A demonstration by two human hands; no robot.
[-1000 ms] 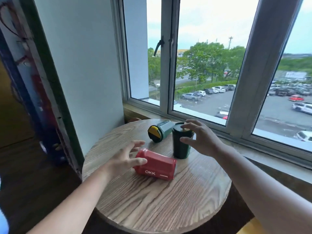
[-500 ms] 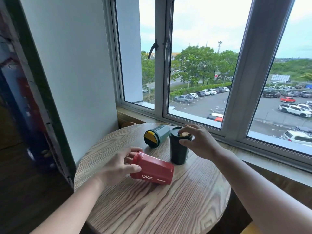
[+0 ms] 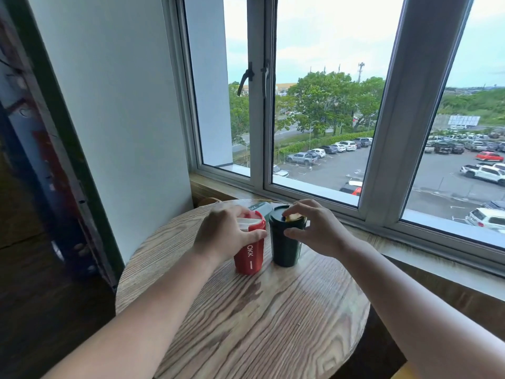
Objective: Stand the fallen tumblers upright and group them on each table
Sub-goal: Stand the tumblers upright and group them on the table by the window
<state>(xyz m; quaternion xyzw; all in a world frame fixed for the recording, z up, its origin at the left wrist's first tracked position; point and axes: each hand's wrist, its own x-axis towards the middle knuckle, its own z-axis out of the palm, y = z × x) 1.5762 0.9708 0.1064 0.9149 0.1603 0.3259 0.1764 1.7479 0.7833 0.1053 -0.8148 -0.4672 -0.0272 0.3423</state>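
By the window [image 3: 314, 119], on the round wooden counter [image 3: 246, 324]: upright red tumbler [image 3: 249, 255] clamped in left grip [image 3: 224, 233], upright dark green tumbler [image 3: 285, 250] just beside it, lid pinched by right grip [image 3: 319, 231], teal tumbler [image 3: 259, 207] lying behind.

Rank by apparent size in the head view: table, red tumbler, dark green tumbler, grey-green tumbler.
1. table
2. dark green tumbler and red tumbler: look alike, not ranked
3. grey-green tumbler: smallest showing, but mostly hidden and farther away, so unsure
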